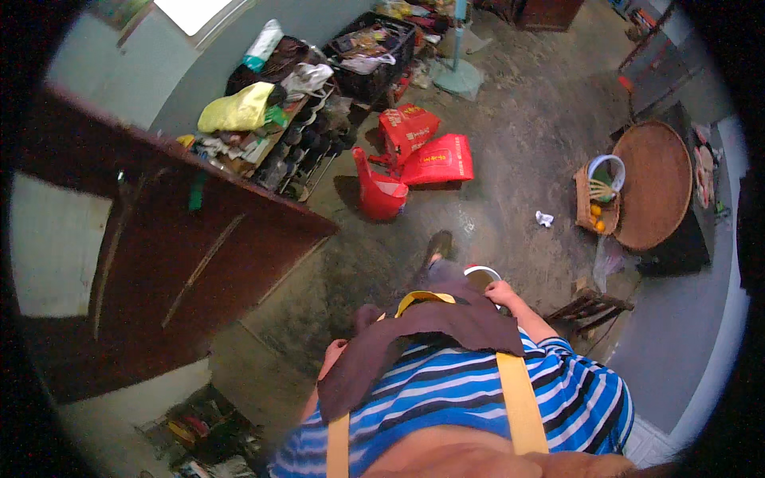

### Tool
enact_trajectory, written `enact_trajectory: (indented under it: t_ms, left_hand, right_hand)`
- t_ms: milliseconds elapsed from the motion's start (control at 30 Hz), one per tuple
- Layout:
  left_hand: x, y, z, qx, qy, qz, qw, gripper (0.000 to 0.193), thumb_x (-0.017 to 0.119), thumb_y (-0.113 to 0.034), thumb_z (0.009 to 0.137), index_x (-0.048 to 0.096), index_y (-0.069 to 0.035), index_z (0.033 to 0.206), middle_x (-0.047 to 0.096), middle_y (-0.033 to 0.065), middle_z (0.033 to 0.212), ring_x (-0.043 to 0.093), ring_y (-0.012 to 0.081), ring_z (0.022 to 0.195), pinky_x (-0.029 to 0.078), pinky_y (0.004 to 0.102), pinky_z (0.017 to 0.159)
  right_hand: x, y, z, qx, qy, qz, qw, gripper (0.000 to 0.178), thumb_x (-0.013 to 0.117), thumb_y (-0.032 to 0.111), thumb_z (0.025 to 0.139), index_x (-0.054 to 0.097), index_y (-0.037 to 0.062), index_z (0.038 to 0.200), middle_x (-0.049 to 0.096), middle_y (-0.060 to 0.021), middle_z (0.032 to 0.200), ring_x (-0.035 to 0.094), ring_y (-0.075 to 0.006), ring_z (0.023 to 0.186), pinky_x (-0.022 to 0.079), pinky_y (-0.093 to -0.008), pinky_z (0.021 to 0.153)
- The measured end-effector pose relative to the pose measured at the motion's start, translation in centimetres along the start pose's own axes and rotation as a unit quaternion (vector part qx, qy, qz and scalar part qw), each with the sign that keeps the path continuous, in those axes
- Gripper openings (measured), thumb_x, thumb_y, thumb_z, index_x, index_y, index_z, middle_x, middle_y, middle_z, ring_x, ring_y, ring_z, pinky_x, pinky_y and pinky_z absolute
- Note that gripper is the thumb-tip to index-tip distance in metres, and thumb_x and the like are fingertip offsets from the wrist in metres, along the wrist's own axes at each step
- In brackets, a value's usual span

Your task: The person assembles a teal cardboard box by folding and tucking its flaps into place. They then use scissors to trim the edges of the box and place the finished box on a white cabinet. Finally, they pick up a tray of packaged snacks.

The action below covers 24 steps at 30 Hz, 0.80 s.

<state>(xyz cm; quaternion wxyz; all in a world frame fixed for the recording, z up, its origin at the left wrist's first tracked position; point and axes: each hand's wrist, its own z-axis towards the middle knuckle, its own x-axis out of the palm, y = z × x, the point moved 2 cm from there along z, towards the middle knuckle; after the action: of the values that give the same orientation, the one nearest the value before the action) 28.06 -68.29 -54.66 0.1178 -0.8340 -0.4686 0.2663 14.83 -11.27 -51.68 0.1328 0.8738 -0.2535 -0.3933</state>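
My right hand is closed at the rim of a round white bucket, which hangs beside my right leg. Brown cloth covers the lower part of the bucket. On the other side, my left hand hangs low by the edge of a dark brown apron; the cloth and the angle hide most of its fingers. One shoe shows on the floor ahead of me.
Red bags lie on the floor ahead. A brown door and a loaded shoe rack stand left. At right are a wicker tray, a basket with oranges and a wooden chair. Crumpled white paper lies between.
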Motion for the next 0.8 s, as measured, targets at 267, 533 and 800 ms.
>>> enact_trajectory:
  t_ms: [267, 533, 800]
  left_hand:
    - [1.3, -26.0, 11.3, 0.084, 0.049, 0.042, 0.994, 0.046, 0.069, -0.026, 0.080, 0.060, -0.001, 0.118, 0.068, 0.0120, 0.091, 0.065, 0.0194, 0.080, 0.050, 0.0332, 0.072]
    - [8.1, -39.5, 16.9, 0.094, 0.049, 0.018, 0.994, 0.046, 0.069, -0.027, 0.080, 0.061, -0.001, 0.117, 0.069, 0.0127, 0.094, 0.065, 0.0208, 0.084, 0.050, 0.0335, 0.074]
    - [6.4, -51.8, 14.5, -0.010, -0.002, -0.065, 0.998, 0.043, 0.068, -0.030, 0.078, 0.065, 0.001, 0.107, 0.069, 0.0138, 0.101, 0.065, 0.0223, 0.094, 0.050, 0.0322, 0.082]
  right_hand:
    - [-0.5, -7.6, 10.3, -0.076, 0.119, -0.121, 0.982, 0.027, 0.054, 0.024, 0.072, 0.070, 0.0042, 0.079, 0.067, -0.0175, 0.086, 0.063, -0.0383, 0.084, 0.050, -0.0476, 0.072]
    - [-22.2, -9.1, 14.6, 0.204, 0.020, 0.447, 0.871, 0.021, 0.053, 0.016, 0.089, 0.057, 0.0074, 0.108, 0.064, -0.0085, 0.081, 0.058, -0.0151, 0.055, 0.044, -0.0281, 0.042]
    - [-33.1, -9.1, 22.5, 0.178, -0.043, 0.443, 0.878, 0.023, 0.054, 0.016, 0.089, 0.061, 0.0052, 0.108, 0.066, -0.0050, 0.082, 0.060, -0.0133, 0.063, 0.048, -0.0271, 0.052]
